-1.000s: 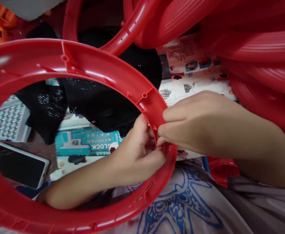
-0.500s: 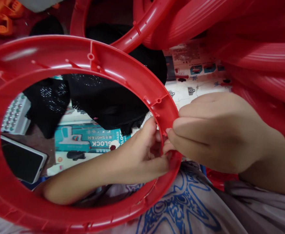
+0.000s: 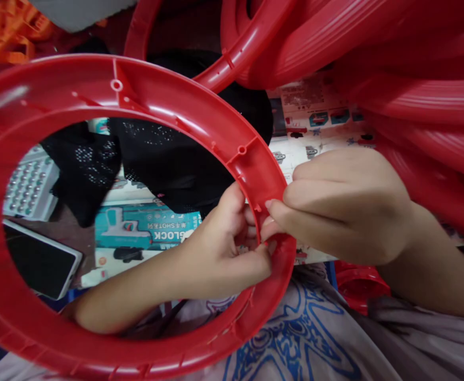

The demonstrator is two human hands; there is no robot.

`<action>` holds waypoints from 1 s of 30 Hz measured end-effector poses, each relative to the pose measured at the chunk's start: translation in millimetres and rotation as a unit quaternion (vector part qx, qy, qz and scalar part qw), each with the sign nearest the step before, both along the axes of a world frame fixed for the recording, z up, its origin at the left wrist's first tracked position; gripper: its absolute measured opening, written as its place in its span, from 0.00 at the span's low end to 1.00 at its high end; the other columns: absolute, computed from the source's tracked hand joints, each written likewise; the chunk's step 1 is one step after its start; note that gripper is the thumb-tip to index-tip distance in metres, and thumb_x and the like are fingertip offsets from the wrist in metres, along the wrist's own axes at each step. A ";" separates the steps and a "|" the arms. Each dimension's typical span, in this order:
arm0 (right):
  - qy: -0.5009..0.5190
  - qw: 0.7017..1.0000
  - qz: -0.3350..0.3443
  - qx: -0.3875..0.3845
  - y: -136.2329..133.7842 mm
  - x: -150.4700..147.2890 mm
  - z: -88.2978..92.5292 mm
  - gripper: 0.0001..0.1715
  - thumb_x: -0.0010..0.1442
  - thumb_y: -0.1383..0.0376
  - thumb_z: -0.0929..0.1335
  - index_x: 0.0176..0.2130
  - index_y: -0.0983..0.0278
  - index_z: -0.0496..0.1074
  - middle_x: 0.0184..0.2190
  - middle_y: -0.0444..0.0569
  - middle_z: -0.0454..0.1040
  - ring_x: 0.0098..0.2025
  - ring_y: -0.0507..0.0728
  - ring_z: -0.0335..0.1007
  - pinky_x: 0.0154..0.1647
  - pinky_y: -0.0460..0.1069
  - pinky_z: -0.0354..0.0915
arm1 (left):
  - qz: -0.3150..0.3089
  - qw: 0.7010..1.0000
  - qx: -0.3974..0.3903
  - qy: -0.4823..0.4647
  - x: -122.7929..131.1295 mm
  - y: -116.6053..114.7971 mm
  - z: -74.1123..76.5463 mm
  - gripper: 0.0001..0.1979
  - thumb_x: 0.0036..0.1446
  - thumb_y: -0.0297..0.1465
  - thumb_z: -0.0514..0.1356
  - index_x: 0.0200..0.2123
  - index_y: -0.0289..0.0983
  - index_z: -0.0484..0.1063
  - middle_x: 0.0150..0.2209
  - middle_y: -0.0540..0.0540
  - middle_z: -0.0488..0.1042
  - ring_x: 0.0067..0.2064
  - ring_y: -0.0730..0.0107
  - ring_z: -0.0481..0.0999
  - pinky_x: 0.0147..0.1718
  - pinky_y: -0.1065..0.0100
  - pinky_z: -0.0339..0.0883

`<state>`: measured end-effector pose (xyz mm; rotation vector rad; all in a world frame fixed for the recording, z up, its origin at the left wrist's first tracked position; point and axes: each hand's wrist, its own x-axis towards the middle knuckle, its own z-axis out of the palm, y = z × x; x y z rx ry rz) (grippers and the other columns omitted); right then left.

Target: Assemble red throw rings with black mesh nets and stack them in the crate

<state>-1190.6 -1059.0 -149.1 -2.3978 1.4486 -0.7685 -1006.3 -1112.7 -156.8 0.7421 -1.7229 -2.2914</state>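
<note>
View from the head camera, read left to right. Through the opening of a large red ring (image 3: 57,87), a grey studded block (image 3: 27,185), a dark phone (image 3: 37,264), black fabric (image 3: 168,164) and a teal box (image 3: 144,227) are seen lying below. The ring is held tilted in front of the person's chest. The left hand (image 3: 224,254) is passed up through the opening and is closed on the ring's inner edge at its right side. The right hand (image 3: 343,206) is pinched on the same spot from outside, so that the fingertips of both hands almost meet. Whether a small piece is held between them cannot be told. The work is judged to be in mid-course at this one point of the rim, and no finished result is visible. Beyond the right hand a printed sheet (image 3: 319,121) is seen, and stacked red rings (image 3: 422,100) fill the upper right.
</note>
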 end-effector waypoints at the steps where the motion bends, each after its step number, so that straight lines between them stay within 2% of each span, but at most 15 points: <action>1: 0.000 1.000 0.010 0.005 -0.1 -0.5 0.4 0.18 0.63 0.67 0.59 0.24 0.63 0.70 0.19 0.42 0.61 0.23 0.51 0.48 0.25 0.50 0.42 | 0.000 1.000 -0.002 -0.009 -0.2 -0.1 0.6 0.23 0.48 0.19 0.58 0.47 0.41 0.59 0.31 0.55 0.66 0.31 0.78 0.73 0.28 0.78 0.68; 3: -0.002 1.000 0.017 0.001 0.0 -1.5 1.4 0.17 0.63 0.67 0.60 0.25 0.64 0.72 0.20 0.43 0.63 0.23 0.52 0.49 0.25 0.50 0.43 | -0.004 1.000 0.009 -0.006 -0.4 0.1 0.9 0.22 0.48 0.20 0.58 0.47 0.41 0.58 0.30 0.55 0.65 0.29 0.79 0.70 0.26 0.78 0.66; 6: 0.009 1.000 0.011 -0.007 0.3 -2.0 2.1 0.18 0.62 0.68 0.61 0.24 0.64 0.72 0.19 0.43 0.62 0.24 0.51 0.47 0.26 0.49 0.42 | -0.020 0.999 0.038 0.009 -0.1 1.3 -1.9 0.22 0.48 0.20 0.58 0.45 0.41 0.56 0.30 0.56 0.64 0.27 0.81 0.67 0.25 0.78 0.63; 9: 0.026 1.000 0.017 -0.005 -0.4 -1.3 2.1 0.20 0.62 0.69 0.61 0.20 0.64 0.68 0.18 0.42 0.57 0.23 0.51 0.44 0.26 0.49 0.41 | -0.051 0.998 0.041 0.015 1.1 1.9 -6.4 0.24 0.48 0.18 0.57 0.46 0.42 0.54 0.30 0.56 0.62 0.27 0.81 0.65 0.24 0.78 0.59; 12: 0.051 0.998 0.024 -0.013 -0.7 -1.0 2.5 0.20 0.62 0.68 0.61 0.19 0.63 0.63 0.18 0.41 0.52 0.23 0.51 0.42 0.26 0.49 0.41 | -0.074 0.997 0.026 0.029 3.0 1.0 -8.1 0.24 0.48 0.16 0.56 0.45 0.41 0.54 0.31 0.56 0.61 0.28 0.81 0.64 0.25 0.79 0.60; 16: 0.078 0.997 0.018 -0.020 1.8 -2.1 4.5 0.22 0.62 0.64 0.63 0.18 0.62 0.58 0.18 0.40 0.47 0.23 0.51 0.41 0.27 0.50 0.41 | -0.084 0.996 -0.003 0.001 5.0 -0.7 -3.6 0.24 0.51 0.18 0.56 0.49 0.41 0.53 0.33 0.54 0.63 0.30 0.79 0.66 0.25 0.78 0.61; 19: 0.041 0.999 0.019 -0.004 3.7 -2.7 5.3 0.20 0.61 0.65 0.64 0.19 0.63 0.59 0.19 0.40 0.46 0.23 0.50 0.41 0.27 0.50 0.41 | -0.074 0.997 -0.015 -0.016 4.3 -1.2 0.6 0.24 0.53 0.18 0.56 0.50 0.40 0.53 0.36 0.51 0.67 0.34 0.77 0.70 0.27 0.78 0.64; 24: -0.022 0.999 0.027 0.000 0.7 -1.9 -0.2 0.16 0.58 0.70 0.65 0.20 0.64 0.64 0.19 0.40 0.51 0.23 0.50 0.43 0.26 0.50 0.42 | -0.058 0.998 0.009 0.018 2.3 -2.5 0.3 0.21 0.55 0.19 0.55 0.49 0.39 0.53 0.39 0.50 0.70 0.40 0.75 0.74 0.35 0.76 0.70; 28: -0.028 0.998 0.048 -0.007 -2.9 -3.2 -3.0 0.15 0.59 0.72 0.65 0.22 0.63 0.67 0.20 0.41 0.61 0.24 0.50 0.53 0.27 0.50 0.47 | -0.070 0.997 -0.027 -0.011 4.4 -3.2 -2.2 0.22 0.57 0.23 0.55 0.52 0.40 0.51 0.35 0.51 0.68 0.33 0.76 0.72 0.27 0.76 0.67; 30: -0.034 0.998 0.051 0.010 -2.7 -4.7 -0.3 0.15 0.61 0.72 0.63 0.24 0.64 0.68 0.22 0.42 0.65 0.26 0.50 0.59 0.28 0.49 0.51 | -0.068 0.997 -0.044 -0.016 5.4 -2.8 -3.3 0.21 0.57 0.24 0.55 0.51 0.40 0.51 0.35 0.51 0.68 0.33 0.73 0.73 0.26 0.74 0.68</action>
